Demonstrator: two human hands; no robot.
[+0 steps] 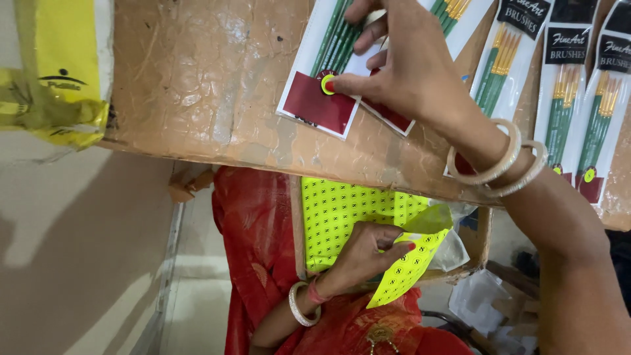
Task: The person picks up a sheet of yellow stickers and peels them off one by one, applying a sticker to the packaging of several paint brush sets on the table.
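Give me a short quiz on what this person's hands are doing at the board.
1. True or false: the right hand presses a round yellow sticker onto a brush pack.
2. What does the left hand hold? A) scissors B) a yellow sticker sheet C) a loose brush
3. Fill in: the brush packs lie on a board coloured ___.
Key: 1 true; 2 B; 3 brown.
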